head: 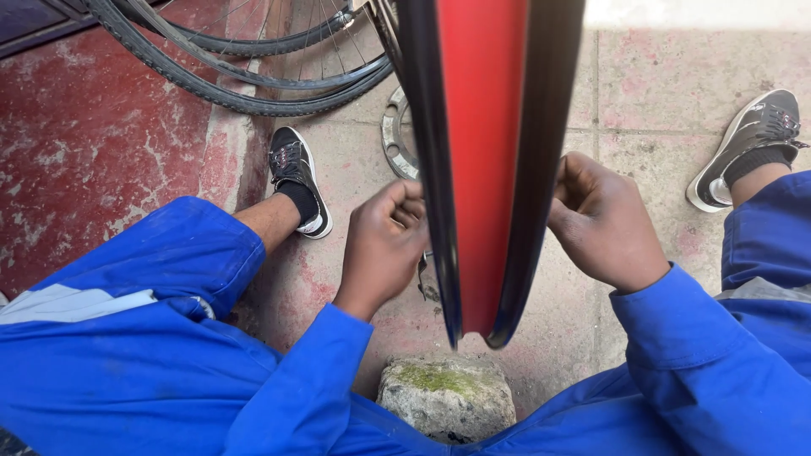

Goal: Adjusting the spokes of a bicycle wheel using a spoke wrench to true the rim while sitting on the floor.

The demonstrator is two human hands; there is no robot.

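Worn red-and-pink concrete floor (93, 143) under me, spare bicycle wheels (253, 76) lying upper left. My red-lined wheel rim (483, 169) stands upright at centre frame, long axis running top to bottom. My left hand (382, 245) and right hand (601, 221), fingers curled, grip its black edges. Mossy stone (446, 395) below.

We've got a rough concrete floor (650, 76) here, worn pinkish slabs with joints, going darker red and patchy on the left. A mossy stone block (446, 397) sits at the bottom. Spare bicycle wheels (253, 51) lie at the top left, a metal ring (395, 139) just beside them. Bright daylight hits the top right corner.
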